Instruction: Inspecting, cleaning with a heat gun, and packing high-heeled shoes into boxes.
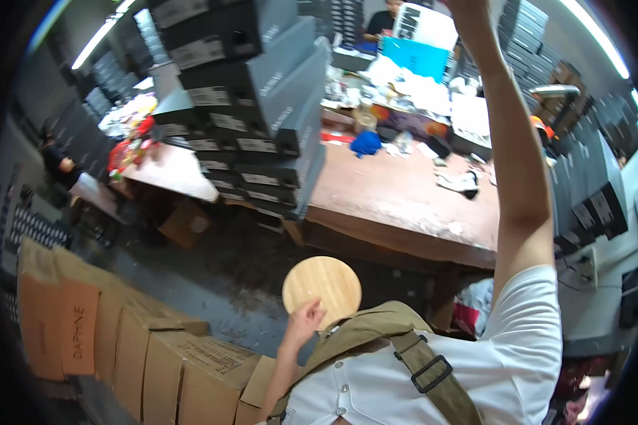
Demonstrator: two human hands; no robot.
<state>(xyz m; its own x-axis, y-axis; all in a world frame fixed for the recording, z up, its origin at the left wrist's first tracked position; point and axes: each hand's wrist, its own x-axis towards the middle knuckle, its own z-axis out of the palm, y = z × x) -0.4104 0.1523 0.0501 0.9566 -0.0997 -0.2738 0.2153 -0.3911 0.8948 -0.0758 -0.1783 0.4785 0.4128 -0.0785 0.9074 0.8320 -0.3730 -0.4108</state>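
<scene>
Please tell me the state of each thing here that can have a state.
Left hand: touching the round wooden stool.
Right arm: raised, hand out of view.
Grey boxes: closed, stacked, stack leaning.
Cardboard cartons: closed, in a row.
Table: cluttered at the far side.

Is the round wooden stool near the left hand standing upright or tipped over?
Upright: the round wooden stool shows its flat seat facing up, and the left hand touches its near edge. Its legs are hidden.
</scene>
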